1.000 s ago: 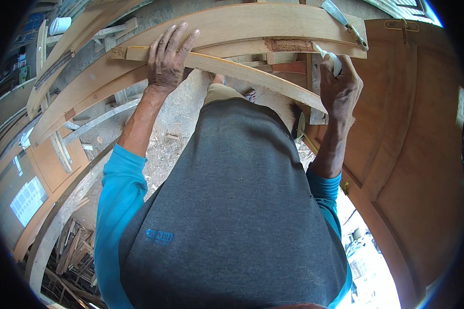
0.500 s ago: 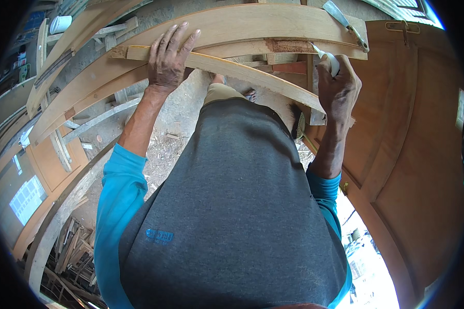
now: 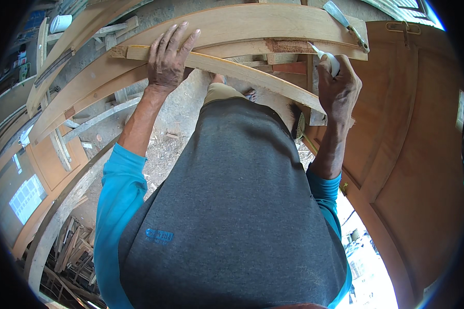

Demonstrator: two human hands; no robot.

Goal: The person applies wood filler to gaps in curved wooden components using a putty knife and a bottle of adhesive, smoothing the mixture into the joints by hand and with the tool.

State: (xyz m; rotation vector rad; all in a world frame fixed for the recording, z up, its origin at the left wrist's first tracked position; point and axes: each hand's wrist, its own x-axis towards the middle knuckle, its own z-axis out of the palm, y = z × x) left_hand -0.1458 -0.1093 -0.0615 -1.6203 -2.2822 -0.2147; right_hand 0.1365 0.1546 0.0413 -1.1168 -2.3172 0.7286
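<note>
My right hand (image 3: 340,87) is wrapped round a white squeeze bottle (image 3: 331,63) with a pointed nozzle. The nozzle tip touches or hovers just over a rough reddish-brown recess (image 3: 291,46) in the edge of a long curved wooden piece (image 3: 242,24); which of the two, I cannot tell. My left hand (image 3: 167,62) lies with fingers stretched out over the curved wood and a narrow wooden strip (image 3: 247,73). That strip slants from under my left palm down to beside my right wrist. The left thumb is hidden.
A scraper (image 3: 345,23) with a metal blade rests on the curved wood's right end. A brown panelled door (image 3: 386,113) stands at the right. More wooden lengths (image 3: 51,77) and a white cup (image 3: 61,23) are at the far left. Scrap wood (image 3: 75,247) is piled at the lower left.
The nozzle tip has shifted very slightly left along the recess. My left hand and the wooden strip have stayed in place.
</note>
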